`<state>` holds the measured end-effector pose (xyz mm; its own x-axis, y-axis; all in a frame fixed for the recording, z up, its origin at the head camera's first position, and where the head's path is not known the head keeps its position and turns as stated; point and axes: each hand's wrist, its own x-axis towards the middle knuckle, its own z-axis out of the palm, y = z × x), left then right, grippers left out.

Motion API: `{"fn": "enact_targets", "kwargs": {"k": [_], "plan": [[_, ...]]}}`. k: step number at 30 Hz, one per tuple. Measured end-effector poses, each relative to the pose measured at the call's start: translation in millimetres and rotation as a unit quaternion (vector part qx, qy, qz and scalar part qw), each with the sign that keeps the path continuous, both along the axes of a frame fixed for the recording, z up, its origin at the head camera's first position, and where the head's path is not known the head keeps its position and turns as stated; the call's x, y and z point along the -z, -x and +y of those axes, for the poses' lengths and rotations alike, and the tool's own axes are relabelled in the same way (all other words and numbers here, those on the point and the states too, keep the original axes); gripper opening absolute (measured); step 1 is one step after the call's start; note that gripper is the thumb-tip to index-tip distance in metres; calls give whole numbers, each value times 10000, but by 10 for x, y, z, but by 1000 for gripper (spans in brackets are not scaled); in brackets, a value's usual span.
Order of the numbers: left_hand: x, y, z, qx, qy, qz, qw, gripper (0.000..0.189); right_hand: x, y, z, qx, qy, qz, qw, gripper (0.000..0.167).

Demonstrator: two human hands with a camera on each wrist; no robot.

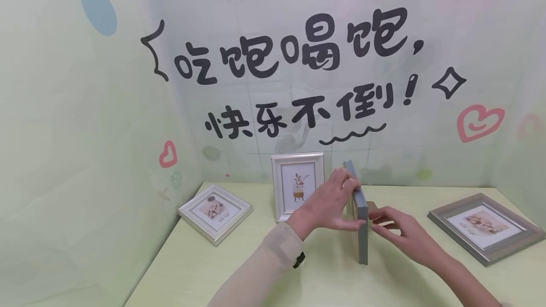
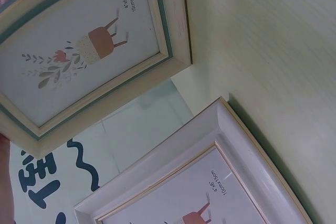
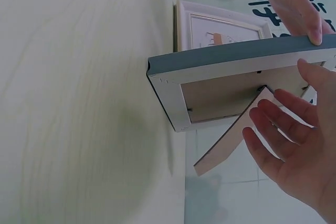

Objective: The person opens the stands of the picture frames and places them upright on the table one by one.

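A blue-edged picture frame (image 1: 363, 236) stands upright, side-on in the head view. My left hand (image 1: 330, 200) grips it by the top and near edge, with the thumb on the near edge. In the left wrist view the frame's front (image 2: 177, 14) shows a potted-plant print inside a cream border. Behind it, in the right wrist view, a flat easel leg (image 3: 231, 137) sticks out from the backing. My right hand (image 3: 299, 140) is at this leg, fingers spread and loosely bent, fingertips right at its upper part.
A white picture frame (image 1: 279, 193) stands just left of the held one. A silver-white frame (image 1: 197, 224) lies at the far left, and a grey frame (image 1: 452, 231) lies at the right. The pale green table (image 1: 179, 274) ends at a printed back wall (image 1: 264, 8).
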<state>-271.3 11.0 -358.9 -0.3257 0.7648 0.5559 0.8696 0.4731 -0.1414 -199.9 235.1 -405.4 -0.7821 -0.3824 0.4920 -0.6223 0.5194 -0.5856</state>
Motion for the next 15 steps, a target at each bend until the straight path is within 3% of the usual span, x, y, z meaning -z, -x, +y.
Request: {"fn": "enact_targets", "kwargs": {"k": [15], "plan": [[9,-5,17,10,-26,-84,10000,75,174,-70,-41,-543,-59,-540,9970,18]]}}
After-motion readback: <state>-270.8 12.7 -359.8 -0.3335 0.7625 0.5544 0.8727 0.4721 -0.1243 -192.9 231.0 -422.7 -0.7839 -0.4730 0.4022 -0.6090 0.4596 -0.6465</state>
